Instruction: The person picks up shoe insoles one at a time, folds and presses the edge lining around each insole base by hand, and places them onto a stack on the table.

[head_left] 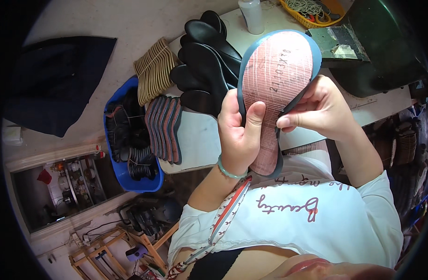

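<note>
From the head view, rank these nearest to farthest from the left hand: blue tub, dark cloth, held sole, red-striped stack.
1. Held sole: in the left hand.
2. Red-striped stack: left of the hand.
3. Blue tub: farther left.
4. Dark cloth: far left.

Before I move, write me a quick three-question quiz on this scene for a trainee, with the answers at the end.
1. Multiple choice: which of the left hand and right hand touch the flat, pink-faced, blue-rimmed sole piece?
(a) only the left
(b) both
(c) neither

2. True or false: the shallow yellow plastic basket at the top of the picture has nothing in it.

3. Short answer: which wrist wears the pale green round bracelet?

Key:
1. (b), both.
2. False; pale looped cord lies in it.
3. The left wrist.
</note>
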The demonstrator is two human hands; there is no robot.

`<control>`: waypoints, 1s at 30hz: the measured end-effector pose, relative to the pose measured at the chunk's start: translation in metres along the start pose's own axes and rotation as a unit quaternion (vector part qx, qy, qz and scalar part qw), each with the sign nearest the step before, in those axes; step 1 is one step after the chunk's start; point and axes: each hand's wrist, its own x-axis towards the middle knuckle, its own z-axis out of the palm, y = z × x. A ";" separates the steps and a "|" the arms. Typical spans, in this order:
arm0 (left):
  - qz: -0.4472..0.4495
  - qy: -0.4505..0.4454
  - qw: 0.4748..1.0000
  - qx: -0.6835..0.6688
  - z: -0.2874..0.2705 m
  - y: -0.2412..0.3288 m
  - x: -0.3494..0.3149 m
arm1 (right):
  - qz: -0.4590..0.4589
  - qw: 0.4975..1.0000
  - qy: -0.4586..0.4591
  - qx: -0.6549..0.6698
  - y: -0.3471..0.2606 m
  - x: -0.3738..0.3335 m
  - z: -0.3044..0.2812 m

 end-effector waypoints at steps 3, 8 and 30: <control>0.049 0.009 0.986 0.157 -0.006 0.001 0.000 | 0.052 0.998 0.047 0.001 0.003 0.002 0.005; 0.060 -0.055 0.991 0.110 -0.003 -0.001 -0.002 | 0.043 0.996 0.067 -0.035 0.002 0.004 0.004; -0.117 -0.057 0.973 -0.192 0.004 0.020 -0.008 | 0.129 0.990 -0.045 -0.014 -0.019 0.001 0.010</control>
